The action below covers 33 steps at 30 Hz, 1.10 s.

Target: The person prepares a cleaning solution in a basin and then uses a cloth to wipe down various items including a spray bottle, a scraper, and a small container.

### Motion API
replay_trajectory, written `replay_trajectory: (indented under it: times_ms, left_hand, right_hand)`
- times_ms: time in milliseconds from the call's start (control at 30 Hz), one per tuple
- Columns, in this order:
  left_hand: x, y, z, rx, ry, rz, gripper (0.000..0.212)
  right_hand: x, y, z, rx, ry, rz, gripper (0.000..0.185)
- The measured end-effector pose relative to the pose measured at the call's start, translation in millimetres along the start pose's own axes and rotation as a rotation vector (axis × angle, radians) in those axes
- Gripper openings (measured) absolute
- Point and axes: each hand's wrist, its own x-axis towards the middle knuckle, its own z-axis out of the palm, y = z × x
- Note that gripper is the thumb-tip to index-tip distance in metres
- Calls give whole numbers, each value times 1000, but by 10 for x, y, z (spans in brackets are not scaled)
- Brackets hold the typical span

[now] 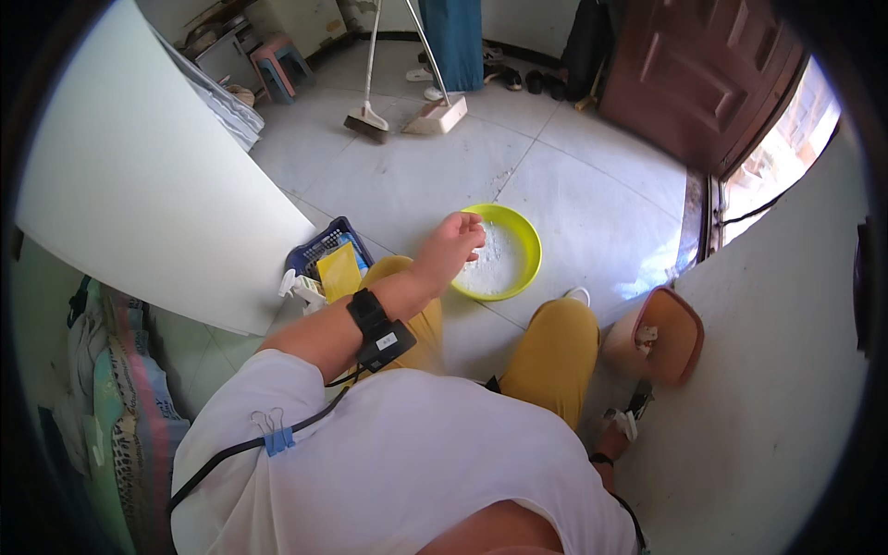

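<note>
My left hand [454, 246] hangs over the left side of a yellow-green plastic basin [534, 251]. Its fingers are loosely curled and a little apart, with nothing visible between them. Whitish sudsy water [503, 260] lies in the basin, which rests on the tiled floor. Low on my right side, my right hand [612, 431] has a small white item [628, 426] in its fingers, perhaps a cloth or tissue; blur hides what it is. Just above that hand stands an orange-pink waste bin [683, 333] with crumpled white scraps inside.
A navy plastic basket [340, 232] holds a yellow sheet or cloth [340, 272]; a white spray bottle [298, 283] is beside it. Farther off, a person in teal trousers [454, 48] stands behind a broom [368, 121] and a dustpan [440, 116]. The brown door [694, 83] is open.
</note>
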Motion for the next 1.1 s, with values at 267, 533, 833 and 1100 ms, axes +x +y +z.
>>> replay_trajectory:
  times_ms: [267, 533, 833, 1100]
  left_hand:
    - [-155, 118, 78, -26, -49, 77, 36]
    - [-180, 153, 58, -48, -99, 167, 33]
    - [31, 34, -76, 146, -157, 257, 37]
    - [507, -407, -39, -30, -186, 78, 41]
  right_hand:
    - [-23, 577, 18, 57, -94, 120, 37]
    - [-257, 388, -12, -837, -541, -101, 45]
    - [-338, -2899, -1871, 1148, -648, -158, 43]
    - [-361, -4649, -883, 1096, -1116, -401, 35]
